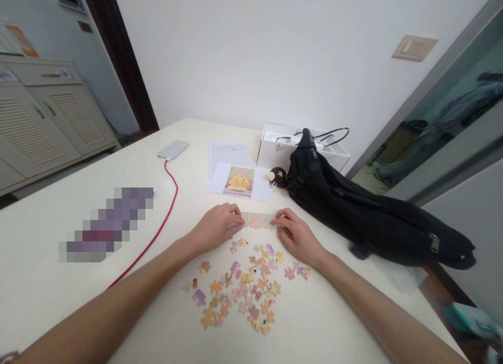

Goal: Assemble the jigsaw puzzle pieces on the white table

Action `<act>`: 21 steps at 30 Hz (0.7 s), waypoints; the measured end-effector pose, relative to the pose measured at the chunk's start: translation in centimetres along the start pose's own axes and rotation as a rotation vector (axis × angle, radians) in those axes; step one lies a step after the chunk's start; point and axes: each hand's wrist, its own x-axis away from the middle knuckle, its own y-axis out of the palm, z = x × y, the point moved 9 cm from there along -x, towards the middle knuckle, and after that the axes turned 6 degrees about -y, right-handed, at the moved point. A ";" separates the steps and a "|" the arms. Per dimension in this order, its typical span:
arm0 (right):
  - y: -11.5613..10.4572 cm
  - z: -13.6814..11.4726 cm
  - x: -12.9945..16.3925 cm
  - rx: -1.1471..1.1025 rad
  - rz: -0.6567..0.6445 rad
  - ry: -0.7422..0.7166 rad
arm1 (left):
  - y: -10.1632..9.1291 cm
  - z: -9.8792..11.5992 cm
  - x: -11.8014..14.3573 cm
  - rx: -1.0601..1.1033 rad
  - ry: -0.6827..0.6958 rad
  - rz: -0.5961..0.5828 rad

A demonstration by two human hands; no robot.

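A short joined strip of puzzle pieces (257,220) lies on the cream table (63,280). My left hand (217,227) pinches its left end and my right hand (296,234) pinches its right end. Between my forearms, nearer to me, several loose jigsaw pieces (243,288) in pink, orange and purple are scattered on the table. Beyond the strip lies a reference picture card (239,181) with a yellow cartoon figure, resting on a white sheet.
A black bag (365,207) stretches along the right side, with a small brown plush charm (278,177) at its top. A white box (271,144) with cables stands behind. A grey power bank (173,149) with a red cable (165,217) lies left.
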 end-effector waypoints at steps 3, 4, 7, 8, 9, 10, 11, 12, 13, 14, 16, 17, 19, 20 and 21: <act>0.1 -0.1 0.0 0.023 -0.011 -0.008 | 0.1 0.2 -0.1 -0.042 0.022 0.018; 0.1 -0.1 0.1 0.032 -0.014 -0.015 | 0.1 0.1 -0.1 -0.049 0.022 0.026; 0.1 -0.4 0.1 0.051 -0.016 -0.044 | 0.1 -0.1 -0.2 -0.039 0.031 0.036; 0.1 -0.4 0.1 0.054 -0.018 -0.051 | 0.1 -0.2 -0.2 -0.026 0.035 0.035; 0.1 -0.4 0.1 0.057 -0.020 -0.054 | 0.1 -0.2 -0.2 -0.009 0.040 0.034; 0.1 -0.4 0.1 0.058 -0.023 -0.054 | 0.1 -0.3 -0.2 0.010 0.044 0.031; 0.2 -0.4 0.0 0.057 -0.027 -0.052 | 0.1 -0.4 -0.3 0.029 0.045 0.031; 0.2 -0.4 0.0 0.054 -0.032 -0.049 | 0.1 -0.6 -0.3 0.048 0.044 0.034; 0.2 -0.4 0.0 0.049 -0.034 -0.045 | 0.1 -0.8 -0.3 0.070 0.037 0.046; 0.2 -0.4 0.0 0.040 -0.031 -0.041 | 0.0 -1.0 -0.4 0.096 0.027 0.066; 0.0 -0.3 0.0 0.013 -0.008 -0.033 | -0.2 -1.7 -0.5 0.160 0.006 0.121; -0.1 -0.3 0.0 0.000 0.007 -0.030 | -0.2 -2.0 -0.5 0.188 -0.001 0.146; -0.2 -0.2 0.0 -0.014 0.024 -0.028 | -0.1 -2.5 -0.6 0.216 -0.002 0.167; -0.1 -0.1 0.1 -0.015 0.022 -0.031 | 0.1 -2.6 -0.7 0.216 0.003 0.165; -0.1 -0.1 0.1 -0.012 0.016 -0.033 | 0.3 -2.7 -0.7 0.214 0.009 0.158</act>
